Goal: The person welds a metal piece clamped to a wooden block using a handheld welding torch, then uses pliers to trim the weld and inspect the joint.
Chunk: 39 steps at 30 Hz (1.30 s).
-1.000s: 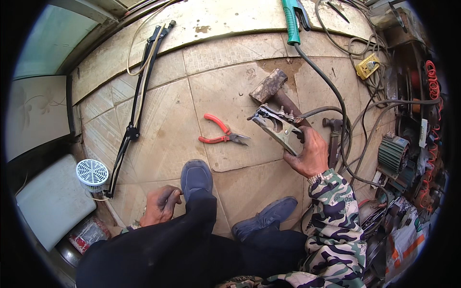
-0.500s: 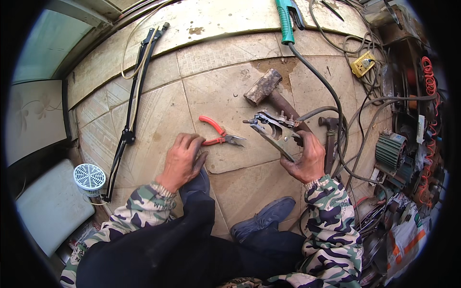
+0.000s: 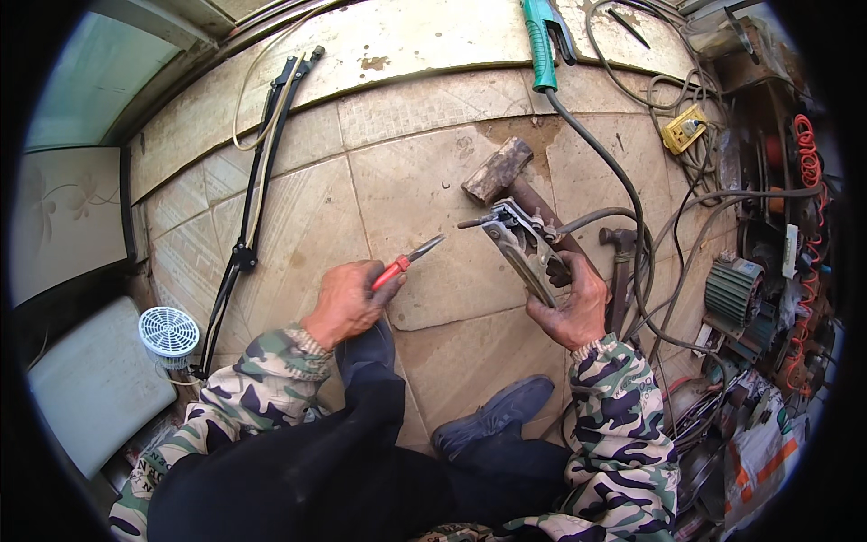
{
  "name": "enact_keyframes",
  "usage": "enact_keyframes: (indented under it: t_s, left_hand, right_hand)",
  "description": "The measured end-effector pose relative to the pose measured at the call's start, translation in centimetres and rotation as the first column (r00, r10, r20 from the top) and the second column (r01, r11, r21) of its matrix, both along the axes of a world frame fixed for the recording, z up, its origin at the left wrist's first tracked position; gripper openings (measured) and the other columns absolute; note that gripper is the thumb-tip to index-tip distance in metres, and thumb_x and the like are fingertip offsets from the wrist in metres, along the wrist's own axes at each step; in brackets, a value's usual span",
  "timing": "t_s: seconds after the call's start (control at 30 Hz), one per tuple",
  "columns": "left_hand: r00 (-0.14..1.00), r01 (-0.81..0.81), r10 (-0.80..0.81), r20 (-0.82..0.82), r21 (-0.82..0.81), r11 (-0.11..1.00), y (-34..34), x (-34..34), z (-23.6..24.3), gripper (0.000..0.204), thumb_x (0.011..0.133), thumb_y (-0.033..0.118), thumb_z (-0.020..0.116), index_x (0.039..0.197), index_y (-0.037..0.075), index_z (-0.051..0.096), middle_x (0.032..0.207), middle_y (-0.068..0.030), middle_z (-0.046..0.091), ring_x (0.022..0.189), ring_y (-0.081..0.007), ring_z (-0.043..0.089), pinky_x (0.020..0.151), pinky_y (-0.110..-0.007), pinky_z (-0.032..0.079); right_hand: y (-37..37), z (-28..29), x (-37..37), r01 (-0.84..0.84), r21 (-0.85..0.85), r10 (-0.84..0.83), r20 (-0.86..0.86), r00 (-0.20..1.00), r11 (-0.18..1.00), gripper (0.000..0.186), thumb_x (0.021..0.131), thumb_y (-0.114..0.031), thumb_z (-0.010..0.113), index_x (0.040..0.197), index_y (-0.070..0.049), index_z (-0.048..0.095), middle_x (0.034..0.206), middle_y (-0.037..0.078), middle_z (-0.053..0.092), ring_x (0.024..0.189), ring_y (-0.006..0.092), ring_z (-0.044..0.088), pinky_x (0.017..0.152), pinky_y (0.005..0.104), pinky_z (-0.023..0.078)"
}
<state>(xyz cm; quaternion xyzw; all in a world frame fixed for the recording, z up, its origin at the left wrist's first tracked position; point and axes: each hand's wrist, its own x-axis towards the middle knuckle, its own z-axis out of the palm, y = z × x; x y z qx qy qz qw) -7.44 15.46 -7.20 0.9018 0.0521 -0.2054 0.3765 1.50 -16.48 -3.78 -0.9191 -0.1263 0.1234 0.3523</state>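
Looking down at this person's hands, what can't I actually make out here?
All in the head view:
Pliers: most of the handles are hidden by the left hand.
Clamp: part of its handles is covered by the right hand.
Sledgehammer: the near end of its handle is hidden by the right hand.
Green-handled tool: cut off by the top edge.
Clutter at lower right: too jumbled to tell its pieces apart.

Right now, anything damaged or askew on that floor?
Yes. Beside the large hammer head, a brown patch interrupts the pale tiling; stained or broken, I can't tell. Cables around the yellow outlet box lie in loose, tangled loops, which looks untidy.
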Motion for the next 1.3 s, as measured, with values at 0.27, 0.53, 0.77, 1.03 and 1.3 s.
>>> enact_keyframes:
  t_s: [0.27,0.53,0.77,1.03,1.3]
  left_hand:
    - [0.848,-0.504,0.270,-0.456,-0.852,0.144,1.5,-1.3,2.6,0.037,0.093,0.036,0.070,0.079,0.002,0.069,0.149,-0.0245,0.047,0.137,-0.0308,0.046,0.114,-0.049,0.034]
    - [0.881,-0.458,0.197,-0.430,-0.671,0.583,0.2,-0.1,3.8,0.035,0.097,0.022,0.064,0.121,-0.003,0.067,0.136,-0.0128,0.057,0.109,-0.0176,0.059,0.096,-0.031,0.049]
    - [0.939,-0.060,0.114,0.326,-0.170,0.984,-1.3,0.8,1.1,0.013,0.087,0.007,0.071,0.091,-0.005,0.067,0.149,-0.0266,0.044,0.136,-0.0385,0.046,0.110,-0.044,0.039]
    - [0.876,-0.091,0.048,0.481,0.067,0.994,-0.9,1.5,1.8,0.018,0.081,0.005,0.074,0.072,-0.004,0.062,0.150,-0.0288,0.042,0.139,-0.0465,0.040,0.112,-0.049,0.037]
    - [0.875,-0.025,-0.104,0.473,0.258,0.966,-0.2,2.5,2.8,0.018,0.076,0.007,0.076,0.074,-0.002,0.061,0.142,-0.0225,0.050,0.130,-0.0432,0.044,0.107,-0.051,0.041]
  right_hand:
    - [0.0,0.1,0.1,0.021,0.026,-0.020,-0.018,1.000,0.999,0.055,0.065,-0.016,0.084,0.110,0.005,0.061,0.089,0.019,0.069,0.078,0.0300,0.070,0.073,0.0379,0.057]
    - [0.1,0.7,0.6,-0.011,0.016,0.012,-0.070,0.997,1.000,0.053,0.066,-0.016,0.084,0.109,0.005,0.061,0.089,0.018,0.069,0.079,0.0292,0.071,0.074,0.0363,0.057]
    - [0.8,1.2,0.2,0.018,0.065,-0.012,-0.095,0.995,0.998,0.052,0.066,-0.017,0.083,0.108,0.005,0.061,0.088,0.017,0.069,0.078,0.0296,0.071,0.073,0.0362,0.056]
    - [1.1,1.5,0.4,-0.010,-0.026,0.010,-0.022,1.000,1.000,0.052,0.065,-0.015,0.083,0.107,0.005,0.062,0.088,0.017,0.070,0.078,0.0268,0.071,0.075,0.0355,0.056]
    - [1.1,1.5,0.3,-0.043,-0.025,0.043,-0.005,0.999,0.999,0.057,0.064,-0.017,0.082,0.111,0.007,0.061,0.095,0.021,0.067,0.081,0.0332,0.068,0.074,0.0396,0.056]
